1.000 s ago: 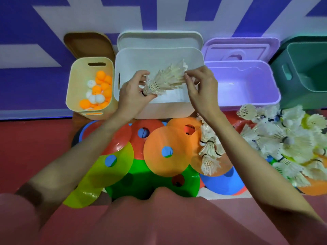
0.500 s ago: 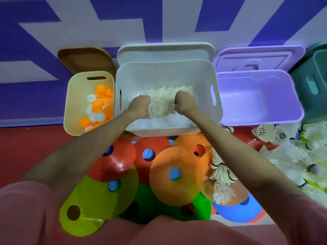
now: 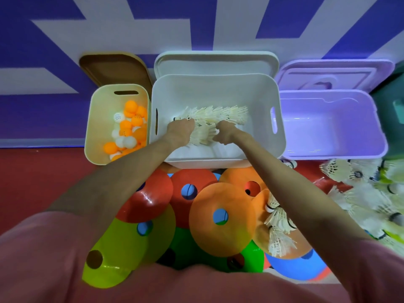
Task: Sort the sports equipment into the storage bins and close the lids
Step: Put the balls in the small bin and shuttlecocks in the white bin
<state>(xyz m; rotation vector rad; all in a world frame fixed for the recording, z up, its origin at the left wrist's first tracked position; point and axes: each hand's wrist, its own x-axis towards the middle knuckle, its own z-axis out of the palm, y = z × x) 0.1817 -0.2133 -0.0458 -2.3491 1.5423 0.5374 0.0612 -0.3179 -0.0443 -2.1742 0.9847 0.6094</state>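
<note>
Both my hands reach down into the white bin [image 3: 282, 136]. Between them is a short stack of white feather shuttlecocks [image 3: 203, 135]. My left hand [image 3: 180, 130] grips its left end and my right hand [image 3: 225, 132] grips its right end, fingers curled. A longer row of shuttlecocks [image 3: 220, 114] lies on the bin's floor just behind my hands. More shuttlecocks are piled on the red floor [image 3: 371, 193] at the right, and a few [image 3: 278, 226] lie on an orange cone.
A beige bin [image 3: 96, 127] at the left holds orange and white ping-pong balls [image 3: 131, 125]. At the right stand a purple bin [image 3: 371, 127] and a green bin [image 3: 397, 106]. Lids [image 3: 216, 62] lean against the wall behind. Flat coloured cones [image 3: 218, 217] overlap on the floor.
My hands carried the shuttlecock stack from above the white bin down inside it, and now hold it near the bottom, in front of the row lying there.
</note>
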